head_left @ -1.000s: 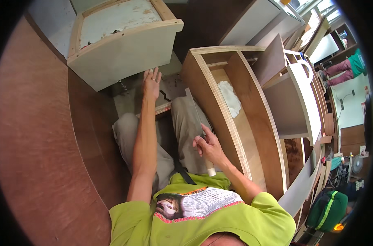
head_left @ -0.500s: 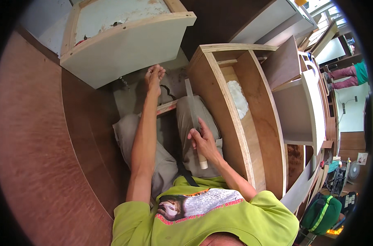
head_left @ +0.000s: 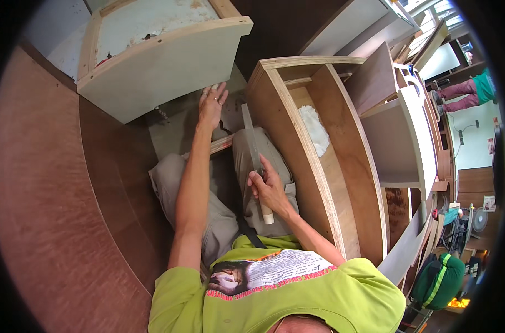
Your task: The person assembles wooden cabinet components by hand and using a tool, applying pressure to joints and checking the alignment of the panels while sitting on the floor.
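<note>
Fingers of the left hand (head_left: 210, 108), curled half a second ago, are now extended and seemingly empty at the lower edge of the pale box (head_left: 169, 72), apparently reaching rather than gripping, though contact is unclear; those of the right hand (head_left: 270, 190) close round the flat-bladed tool (head_left: 250, 133), slanting over the right leg (head_left: 273, 151). Below is greyish floor (head_left: 174, 136), flanked by a broad brown panel (head_left: 41, 183) and an open wooden cabinet (head_left: 288, 119), with a co-worker's legs (head_left: 458, 91) and a small fan (head_left: 479, 220) beyond.
</note>
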A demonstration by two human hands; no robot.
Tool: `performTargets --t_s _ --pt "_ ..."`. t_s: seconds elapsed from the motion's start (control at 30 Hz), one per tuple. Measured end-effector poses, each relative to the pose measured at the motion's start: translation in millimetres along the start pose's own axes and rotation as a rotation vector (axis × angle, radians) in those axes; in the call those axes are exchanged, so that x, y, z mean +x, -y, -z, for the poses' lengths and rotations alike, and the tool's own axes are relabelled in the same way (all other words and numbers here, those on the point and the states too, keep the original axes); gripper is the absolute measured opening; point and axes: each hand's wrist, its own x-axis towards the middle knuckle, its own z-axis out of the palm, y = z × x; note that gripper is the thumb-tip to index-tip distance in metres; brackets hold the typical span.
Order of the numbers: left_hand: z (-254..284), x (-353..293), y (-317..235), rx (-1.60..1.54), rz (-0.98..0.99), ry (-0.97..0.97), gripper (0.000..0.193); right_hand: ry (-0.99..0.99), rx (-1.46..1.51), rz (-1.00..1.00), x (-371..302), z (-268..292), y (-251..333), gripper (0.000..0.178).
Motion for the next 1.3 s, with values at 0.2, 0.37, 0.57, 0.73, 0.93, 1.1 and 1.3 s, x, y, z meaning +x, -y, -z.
performTargets --t_s 0.2,0.37,0.57,0.73,0.93,1.1,1.3 --pt "34.2 5.6 16.4 0.074 -0.025 0.137 0.039 0.004 0.04 -0.06 -2.1 1.3 -21.2 0.056" --pt "12.1 3.2 11.9 0.05 0.018 -0.001 0.051 0.018 -0.033 0.122 -4.2 7.3 -17.2 0.056" --pt "16.5 7.8 14.8 0.041 0.025 0.002 0.049 0.025 -0.021 0.101 -18.3 1.1 5.2 0.054" --pt "19.2 13.0 15.5 0.049 0.007 0.017 0.039 0.029 -0.016 0.1 -12.5 2.2 -6.3 0.06" --pt "19.7 16.7 14.1 0.014 0.037 0.063 0.036 0.031 -0.007 0.082 -10.8 3.6 -9.4 0.06" --pt "20.2 15.5 15.4 0.002 0.042 0.062 0.035 0.035 -0.001 0.085 -9.8 3.7 -9.9 0.061" --pt "8.5 22.7 22.6 0.289 0.052 0.012 0.038 0.047 0.011 0.043 -9.2 2.0 -3.3 0.062"
